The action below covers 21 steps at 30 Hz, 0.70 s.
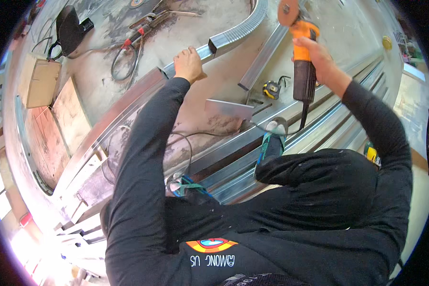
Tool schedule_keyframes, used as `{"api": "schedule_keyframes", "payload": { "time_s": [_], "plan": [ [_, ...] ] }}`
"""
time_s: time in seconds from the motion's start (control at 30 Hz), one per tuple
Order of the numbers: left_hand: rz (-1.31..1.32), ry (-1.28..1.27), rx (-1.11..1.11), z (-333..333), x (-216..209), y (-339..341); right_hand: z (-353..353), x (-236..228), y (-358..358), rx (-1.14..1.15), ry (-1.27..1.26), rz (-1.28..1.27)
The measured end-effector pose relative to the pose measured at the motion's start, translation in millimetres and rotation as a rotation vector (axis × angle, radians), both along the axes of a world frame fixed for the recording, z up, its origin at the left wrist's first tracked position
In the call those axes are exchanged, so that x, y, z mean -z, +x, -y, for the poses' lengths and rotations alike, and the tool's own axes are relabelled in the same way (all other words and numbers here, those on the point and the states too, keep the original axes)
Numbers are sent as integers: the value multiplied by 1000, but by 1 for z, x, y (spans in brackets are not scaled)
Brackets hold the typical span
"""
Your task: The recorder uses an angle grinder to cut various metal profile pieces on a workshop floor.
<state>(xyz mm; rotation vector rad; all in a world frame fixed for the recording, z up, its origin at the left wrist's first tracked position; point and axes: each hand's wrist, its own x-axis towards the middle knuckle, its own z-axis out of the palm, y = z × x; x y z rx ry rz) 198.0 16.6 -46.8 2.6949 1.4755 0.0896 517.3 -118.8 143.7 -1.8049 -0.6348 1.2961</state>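
Angle grinder (304,81), upper right of frame: right hand (319,56) clamped around its body; left hand (188,65) grips metal tube (206,53), upper centre. Advice: brace tube firmly, left hand clear of disc (288,12).

- You get white, washed-out glare at lower left, with a violet fringe along the rim.
- Light streaks the metal tubes (302,146) near you.
- Your black sleeves (143,157) lose detail.
- Your right hand (319,58) and grinder (303,66) look slightly smeared.
- Fisheye distortion curves your outer view; corners go black.
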Motion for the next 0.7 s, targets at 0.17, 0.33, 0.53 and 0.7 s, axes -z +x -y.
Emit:
{"api": "schedule_keyframes", "payload": {
  "time_s": [0.17,0.33,0.53,0.7],
  "plan": [
    [-31,-101,-98,-18,17,5,17,48,16,234,15,-398],
    [-71,-184,-88,-22,1,14,30,100,31,271,4,-530],
    [-123,-575,-69,-58,-27,0,21,109,43,208,-14,-591],
    [-187,-598,-129,-38,-23,16,15,114,55,269,31,-606]
  ]
}}
